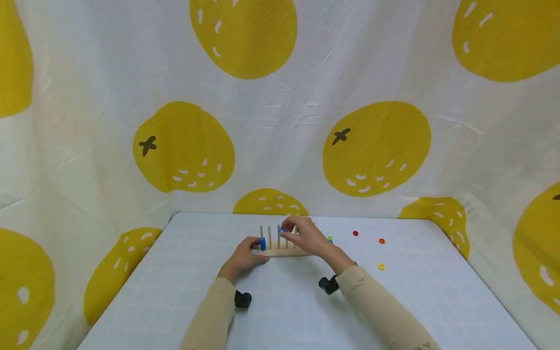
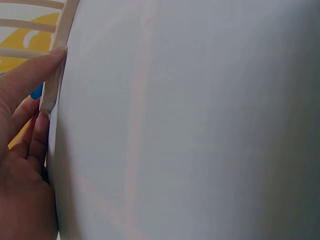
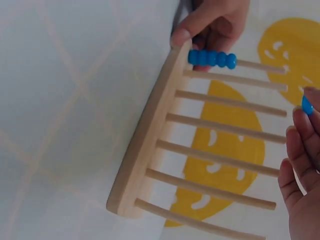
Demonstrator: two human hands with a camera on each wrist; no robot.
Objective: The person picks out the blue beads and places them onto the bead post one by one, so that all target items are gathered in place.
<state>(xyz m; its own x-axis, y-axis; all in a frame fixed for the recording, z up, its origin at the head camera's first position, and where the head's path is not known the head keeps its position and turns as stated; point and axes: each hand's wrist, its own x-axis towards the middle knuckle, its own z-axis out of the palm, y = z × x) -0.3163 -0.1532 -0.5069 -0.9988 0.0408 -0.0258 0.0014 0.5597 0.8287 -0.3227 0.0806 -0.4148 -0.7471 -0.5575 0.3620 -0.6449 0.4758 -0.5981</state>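
Observation:
A wooden peg stand (image 1: pixel 284 252) with a row of upright pegs stands toward the back of the table. Its leftmost peg carries a stack of several blue rings (image 3: pixel 212 58); the other pegs are bare in the right wrist view. My left hand (image 1: pixel 242 255) grips the stand's left end, thumb (image 2: pixel 37 70) against the front of the base and fingers behind it. Between thumb and fingertips, my right hand (image 1: pixel 304 236) pinches a single blue ring (image 3: pixel 307 105). In the head view that ring is beside the top of the third peg from the left.
Right of the stand lie a red ring (image 1: pixel 356 233), an orange ring (image 1: pixel 382 241) and a yellow ring (image 1: pixel 381 267). A green ring (image 1: pixel 330 238) shows just beyond the right hand. Behind the table hangs a white cloth (image 1: pixel 280 146) printed with yellow fruit.

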